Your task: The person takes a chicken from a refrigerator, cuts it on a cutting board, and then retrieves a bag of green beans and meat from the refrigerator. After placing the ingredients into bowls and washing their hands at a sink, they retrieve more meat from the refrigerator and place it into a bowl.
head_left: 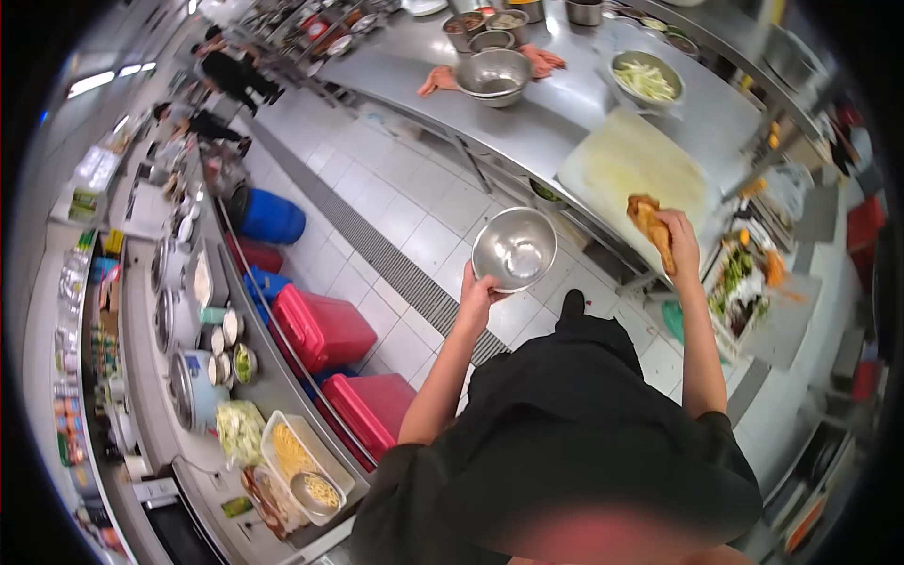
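An empty-looking steel bowl [514, 247] is tilted toward me over the floor, its rim gripped by my left hand [477, 299]. My right hand [680, 247] is closed around a browned, cooked chicken leg [648, 224], held above the near edge of a stained white cutting board [626, 155]. That board lies on the steel worktable [405, 89]. Past the board sits a bowl of pale sliced vegetables [648, 83]. Farther left on the table is a larger metal bowl [494, 75], with orange-pink gloves [436, 81] beside it.
A crate of vegetable scraps [739, 287] stands to the right. Red lidded bins [325, 325] and a blue barrel [273, 217] line the left counter, which holds rice cookers and a tray of noodles [294, 452]. Two people [231, 75] stand far down the aisle.
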A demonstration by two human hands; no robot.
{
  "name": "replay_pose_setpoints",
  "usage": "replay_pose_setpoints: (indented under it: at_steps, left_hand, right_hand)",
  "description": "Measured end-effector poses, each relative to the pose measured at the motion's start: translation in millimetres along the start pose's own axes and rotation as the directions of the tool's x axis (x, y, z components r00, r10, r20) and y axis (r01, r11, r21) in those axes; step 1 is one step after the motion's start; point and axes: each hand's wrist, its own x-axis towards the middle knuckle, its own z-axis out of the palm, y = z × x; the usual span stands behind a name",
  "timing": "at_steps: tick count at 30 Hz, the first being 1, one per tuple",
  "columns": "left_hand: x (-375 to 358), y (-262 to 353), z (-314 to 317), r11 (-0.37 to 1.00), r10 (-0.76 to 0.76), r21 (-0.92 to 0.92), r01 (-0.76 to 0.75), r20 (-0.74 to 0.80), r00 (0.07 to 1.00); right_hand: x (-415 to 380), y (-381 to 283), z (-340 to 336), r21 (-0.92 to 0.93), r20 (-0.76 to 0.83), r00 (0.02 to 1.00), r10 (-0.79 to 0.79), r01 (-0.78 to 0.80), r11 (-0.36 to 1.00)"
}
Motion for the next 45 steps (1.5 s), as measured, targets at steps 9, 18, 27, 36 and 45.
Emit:
replay_pose_setpoints:
  at_steps: [9,18,27,36,45]
  left_hand:
    - [170,42,54,1.0,0.012,-0.008,-0.012,-0.033,0.999]
    - [351,30,111,0.998,0.026,0.059,-0.025,-0.027,0.999]
    - [323,18,175,0.384,0.44,0.565,-0.73,0.583,0.683]
    - [333,16,303,-0.02,-0.245,0.316,-0.949,0.918,0.311]
    - [328,10,284,0.217,-0.23,0.73,-0.648,0.684,0.693]
  right_hand:
    - [87,125,68,0.001,0.551,0.834,-0.016,0.019,1.0]
    - [51,153,-51,-0.555,-0.384,0.807,0.449,-0.59,0.586]
    - [-25,228,-61,-0.652,0.019,0.218,0.976,-0.737,0.178]
    - [-78,78,-108,-0.23,-0.058,0.218,0.974,-0.953,0.199]
    - [-63,-28,-64,0.233,0.041,0.211,0.977,-0.952,0.196]
